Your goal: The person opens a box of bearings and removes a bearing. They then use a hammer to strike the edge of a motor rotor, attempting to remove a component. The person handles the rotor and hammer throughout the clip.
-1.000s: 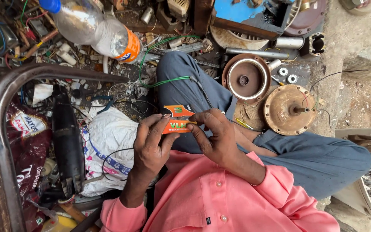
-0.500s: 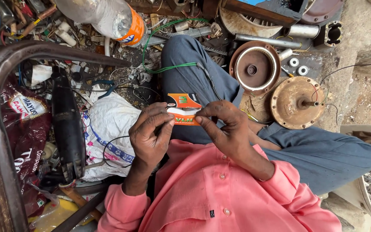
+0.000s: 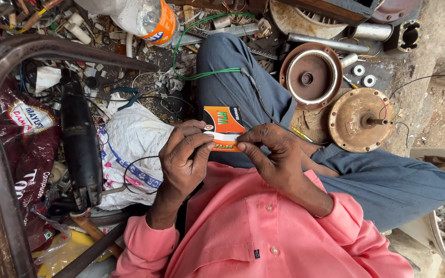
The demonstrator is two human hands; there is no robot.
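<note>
Close above the lap, the left hand (image 3: 184, 159) and right hand (image 3: 271, 154) each pinch one end of a small orange carton (image 3: 224, 126), fingers closed on it, keeping it steady. Beyond lie a white sack (image 3: 130, 136), then two round motor covers (image 3: 310, 77) on the ground.

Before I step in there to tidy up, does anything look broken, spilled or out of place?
Yes. Both hands, left hand and right hand, hold a small orange box with its flap open. A plastic bottle lies on its side among loose scrap, and a motor cover lies apart from the motor.
</note>
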